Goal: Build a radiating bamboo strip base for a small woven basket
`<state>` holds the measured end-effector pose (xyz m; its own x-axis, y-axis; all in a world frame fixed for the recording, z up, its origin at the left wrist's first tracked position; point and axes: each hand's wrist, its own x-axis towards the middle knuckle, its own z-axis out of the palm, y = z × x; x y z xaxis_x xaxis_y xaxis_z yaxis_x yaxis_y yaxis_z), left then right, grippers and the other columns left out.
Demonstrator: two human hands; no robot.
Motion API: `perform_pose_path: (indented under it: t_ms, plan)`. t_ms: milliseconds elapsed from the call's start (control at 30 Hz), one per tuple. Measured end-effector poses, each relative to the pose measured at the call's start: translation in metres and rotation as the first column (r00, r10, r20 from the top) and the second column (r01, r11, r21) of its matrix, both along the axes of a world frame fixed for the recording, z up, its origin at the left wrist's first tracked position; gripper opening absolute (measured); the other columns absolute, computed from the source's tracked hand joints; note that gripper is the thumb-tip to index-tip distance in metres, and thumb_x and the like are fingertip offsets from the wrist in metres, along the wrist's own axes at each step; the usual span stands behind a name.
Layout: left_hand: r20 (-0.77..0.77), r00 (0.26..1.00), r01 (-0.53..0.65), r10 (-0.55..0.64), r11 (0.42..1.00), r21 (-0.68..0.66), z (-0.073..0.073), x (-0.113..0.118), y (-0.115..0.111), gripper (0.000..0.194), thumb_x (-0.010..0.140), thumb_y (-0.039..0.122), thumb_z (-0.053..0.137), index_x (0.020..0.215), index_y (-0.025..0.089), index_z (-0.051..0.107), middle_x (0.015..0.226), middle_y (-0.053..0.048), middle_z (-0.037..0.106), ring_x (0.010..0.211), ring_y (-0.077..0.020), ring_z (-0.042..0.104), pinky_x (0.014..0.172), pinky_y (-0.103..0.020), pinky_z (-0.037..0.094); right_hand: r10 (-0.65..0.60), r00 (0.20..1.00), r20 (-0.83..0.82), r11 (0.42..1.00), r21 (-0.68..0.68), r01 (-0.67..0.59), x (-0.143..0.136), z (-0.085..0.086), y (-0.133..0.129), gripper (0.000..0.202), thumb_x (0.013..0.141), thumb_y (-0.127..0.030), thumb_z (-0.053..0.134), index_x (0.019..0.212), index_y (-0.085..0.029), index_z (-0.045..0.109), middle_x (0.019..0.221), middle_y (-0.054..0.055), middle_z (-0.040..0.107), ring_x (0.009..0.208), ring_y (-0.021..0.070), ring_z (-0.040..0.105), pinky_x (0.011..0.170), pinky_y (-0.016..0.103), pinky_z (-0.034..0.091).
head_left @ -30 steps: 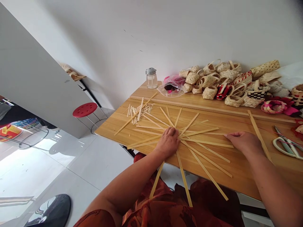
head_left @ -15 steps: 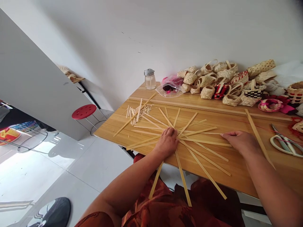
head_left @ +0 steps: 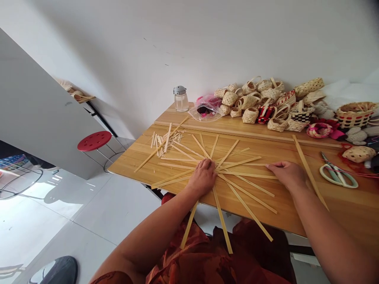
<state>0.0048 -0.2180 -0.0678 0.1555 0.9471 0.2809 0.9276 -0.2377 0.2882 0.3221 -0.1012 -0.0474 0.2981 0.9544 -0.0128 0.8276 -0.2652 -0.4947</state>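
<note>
Flat pale bamboo strips (head_left: 250, 212) cross one another in a star on the wooden table (head_left: 192, 130); several ends overhang the front edge. My left hand (head_left: 203, 175) presses down on the crossing, fingers bent and close together, hiding the middle. To the right, my right hand (head_left: 287, 173) pinches the outer end of one thin strip (head_left: 254, 165) between thumb and fingers. Beyond that hand lies a loose, wider strip (head_left: 309, 169), and farther right rest scissors (head_left: 339, 176) with pale handles.
Small woven baskets (head_left: 250, 115) are heaped along the wall behind a raised wooden batten (head_left: 237, 131). A plastic bag (head_left: 205, 113) and a lidded glass jar (head_left: 181, 102) stand beside them. Short strip scraps (head_left: 166, 142) lie at the left. A red stool (head_left: 94, 141) is on the floor.
The whole view has shifted, so the table and everything on it appear farther left. Both hands keep their places on the strips, with no clear movement of the strips themselves.
</note>
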Motion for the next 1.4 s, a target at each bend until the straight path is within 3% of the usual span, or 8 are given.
perform_pose_path:
  t_ms: [533,800,867,933,1000,1100,1200,1400]
  plan:
    - [0.031,0.999,0.035,-0.034,0.998,-0.042,0.005,-0.006,0.005,0.034,0.101,0.030,0.044,0.131,0.019,0.056,0.137,-0.010,0.056,0.132,-0.0247,0.047,0.117,-0.037,0.036,0.089,0.994,-0.069,0.989,0.124,-0.080,0.006,-0.001,-0.009,0.027,0.072,-0.045,0.070,0.079,-0.019,0.075,0.072,0.007,0.071,0.066,0.0233,0.061,0.065,0.036,0.044]
    - [-0.036,0.998,0.054,-0.058,0.993,-0.102,0.004,-0.013,0.011,0.040,0.100,0.027,0.046,0.139,0.021,0.053,0.141,-0.009,0.055,0.131,-0.0248,0.049,0.115,-0.036,0.038,0.384,0.889,-0.250,0.885,0.375,-0.277,-0.046,0.031,-0.082,0.031,0.083,-0.045,0.064,0.097,-0.019,0.075,0.090,0.007,0.075,0.076,0.0197,0.065,0.073,0.033,0.049]
    - [-0.034,0.999,0.034,-0.037,0.997,-0.075,0.000,-0.013,0.008,0.042,0.101,0.028,0.044,0.141,0.022,0.051,0.143,-0.009,0.053,0.133,-0.0252,0.048,0.114,-0.037,0.039,0.617,0.714,-0.331,0.787,0.253,-0.563,-0.076,0.045,-0.115,0.031,0.086,-0.047,0.065,0.097,-0.021,0.076,0.093,0.005,0.076,0.081,0.0192,0.067,0.074,0.030,0.050]
    - [-0.029,0.999,0.021,-0.022,0.998,-0.064,-0.002,-0.012,0.006,0.042,0.101,0.028,0.043,0.141,0.023,0.051,0.144,-0.009,0.053,0.133,-0.0250,0.047,0.114,-0.038,0.039,0.749,0.469,-0.469,0.564,0.079,-0.822,-0.105,0.053,-0.148,0.029,0.090,-0.045,0.062,0.102,-0.022,0.076,0.097,0.004,0.076,0.084,0.0187,0.068,0.075,0.028,0.050]
    - [-0.022,1.000,0.019,-0.021,0.998,-0.068,-0.002,-0.012,0.005,0.042,0.101,0.027,0.043,0.142,0.023,0.052,0.145,-0.009,0.052,0.134,-0.0247,0.047,0.115,-0.038,0.038,0.760,0.301,-0.576,0.361,-0.011,-0.933,-0.131,0.051,-0.176,0.028,0.093,-0.039,0.060,0.110,-0.024,0.076,0.100,0.004,0.076,0.085,0.0181,0.068,0.078,0.028,0.051]
    - [-0.007,1.000,0.024,-0.025,0.994,-0.105,0.001,-0.012,0.007,0.043,0.100,0.026,0.045,0.142,0.022,0.052,0.145,-0.009,0.052,0.135,-0.0252,0.046,0.117,-0.038,0.037,0.683,0.210,-0.699,0.223,-0.074,-0.972,-0.157,0.035,-0.204,0.040,0.090,-0.034,0.064,0.128,-0.026,0.069,0.108,0.005,0.076,0.088,0.0195,0.069,0.081,0.031,0.052]
    - [0.013,0.999,0.046,-0.044,0.987,-0.153,0.003,-0.015,0.011,0.045,0.099,0.027,0.045,0.143,0.019,0.052,0.146,-0.010,0.052,0.137,-0.0253,0.044,0.118,-0.038,0.035,0.595,0.237,-0.768,0.237,-0.114,-0.965,-0.172,0.014,-0.219,0.045,0.088,-0.034,0.066,0.131,-0.021,0.068,0.108,0.009,0.075,0.088,0.0207,0.068,0.080,0.033,0.052]
    - [0.020,0.998,0.070,-0.068,0.986,-0.151,0.004,-0.018,0.014,0.044,0.099,0.026,0.044,0.142,0.020,0.054,0.144,-0.010,0.054,0.136,-0.0231,0.047,0.120,-0.035,0.033,0.234,0.247,-0.940,0.428,-0.128,-0.895,-0.188,-0.012,-0.231,0.044,0.083,-0.041,0.071,0.121,-0.017,0.071,0.100,0.009,0.074,0.086,0.0184,0.067,0.073,0.030,0.052]
